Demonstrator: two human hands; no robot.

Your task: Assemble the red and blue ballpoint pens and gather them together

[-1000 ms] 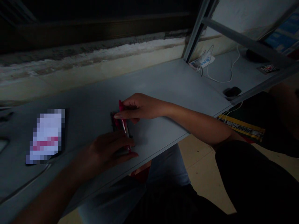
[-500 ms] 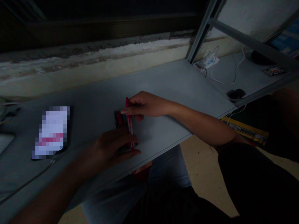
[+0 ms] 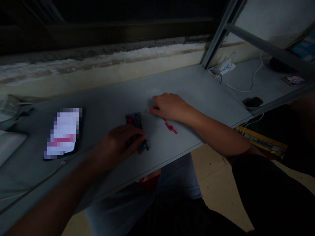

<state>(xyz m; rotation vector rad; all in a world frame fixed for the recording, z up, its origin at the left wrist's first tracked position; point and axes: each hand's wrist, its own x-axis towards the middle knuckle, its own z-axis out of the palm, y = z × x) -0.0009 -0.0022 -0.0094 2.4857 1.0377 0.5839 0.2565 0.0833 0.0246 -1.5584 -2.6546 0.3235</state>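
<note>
My left hand (image 3: 120,141) is closed over a row of several pens (image 3: 134,119) on the grey desk, its thumb and index finger at their near end. Dark, blue and red barrels show above and below the fingers; the middle is covered. To the right, my right hand (image 3: 169,106) is low over the desk with curled fingers. A red pen (image 3: 170,126) slants out from under its thumb, red end toward the desk's front edge. The fingers' contact with this pen is partly hidden.
A lit phone (image 3: 64,132) lies on the left, with a cable (image 3: 49,173) near it. A pale flat object (image 3: 11,144) sits at the far left. Beyond the metal frame (image 3: 219,36) on the right are a power strip (image 3: 222,68), white cable and dark mouse-like object (image 3: 253,102).
My right hand has moved right with the red pen, away from the other pens, and the pen has turned to a slant. My left hand stays at the row. The view has shifted slightly.
</note>
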